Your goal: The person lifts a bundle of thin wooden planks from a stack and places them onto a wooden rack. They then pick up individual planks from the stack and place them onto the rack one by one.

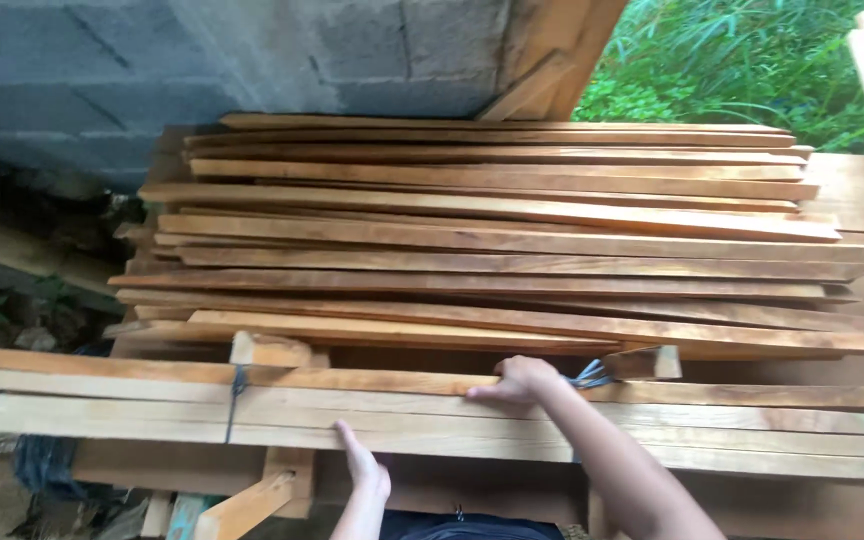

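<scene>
Left hand: our left hand (364,470) lies open, fingers up against the near edge of the bundle of pale slats (432,420), low centre of the frame.
Right hand: our right hand (518,379) curls over the bundle's far edge, gripping it.
Ties: 2 dark straps (235,402) bind the bundle.
Behind: a stack of orange-brown boards (492,240) fills mid-frame.
Upper left: grey block wall (152,70).

Counting it up: two hands on the strapped bundle of pale slats (432,420), left hand (365,470) and right hand (518,380). Two dark straps around it. Behind that bundle, one big stack of reddish planks (492,230), too many to count.
</scene>
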